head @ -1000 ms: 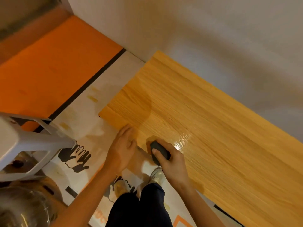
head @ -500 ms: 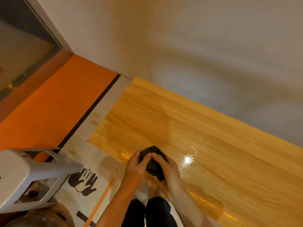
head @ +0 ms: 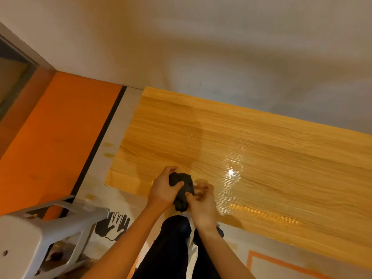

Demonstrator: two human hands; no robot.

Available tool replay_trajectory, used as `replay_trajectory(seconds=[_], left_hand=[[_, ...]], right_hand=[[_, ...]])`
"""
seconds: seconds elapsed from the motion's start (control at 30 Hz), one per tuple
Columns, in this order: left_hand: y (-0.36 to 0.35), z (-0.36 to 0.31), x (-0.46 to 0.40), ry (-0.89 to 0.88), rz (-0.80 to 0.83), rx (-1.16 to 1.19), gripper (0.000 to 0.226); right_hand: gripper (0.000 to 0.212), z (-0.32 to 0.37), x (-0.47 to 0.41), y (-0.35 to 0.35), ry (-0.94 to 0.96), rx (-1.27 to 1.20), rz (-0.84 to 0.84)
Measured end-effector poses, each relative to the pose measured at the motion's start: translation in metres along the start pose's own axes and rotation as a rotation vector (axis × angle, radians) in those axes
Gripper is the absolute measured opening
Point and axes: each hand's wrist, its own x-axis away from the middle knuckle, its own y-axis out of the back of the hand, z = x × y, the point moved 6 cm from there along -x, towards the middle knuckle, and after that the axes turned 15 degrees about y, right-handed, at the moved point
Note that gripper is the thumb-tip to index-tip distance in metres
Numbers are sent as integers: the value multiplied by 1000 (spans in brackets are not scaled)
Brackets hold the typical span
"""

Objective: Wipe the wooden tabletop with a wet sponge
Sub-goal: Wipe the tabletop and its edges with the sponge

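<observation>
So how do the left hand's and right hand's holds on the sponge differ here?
The left hand wraps the dark sponge's upper part, thumb laid across it; the right hand pinches its lower edge, fingers loosely curled beside it. The left sits farther onto the tabletop. Both hold it at the near edge.

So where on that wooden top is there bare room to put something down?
Nearly everywhere: the wooden tabletop lies bare from the wall to its near edge, including the wet glossy patch. Only the near edge is crowded, where the left hand and right hand grip the dark sponge.
</observation>
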Motion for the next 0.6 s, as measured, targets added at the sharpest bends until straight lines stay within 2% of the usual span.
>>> replay_trajectory(seconds=[0.13,0.27,0.43,0.53,0.6], left_hand=[[-1,-4,-25,-46,31,-90,61],[0,-17,-42,-127,54,-157,63],[4,-23,-58,-218,56,-212,66],[10,-22,-53,-349,-17,-286,65],[15,-22,-42,-503,-115,-360,56]], right_hand=[[43,-2,-4,-18,69,97,-16],[30,4,-11,-29,119,191,-50],[33,10,-23,-30,201,482,-55],[34,9,-26,-27,250,597,-33],[35,8,-26,-26,280,680,-13]])
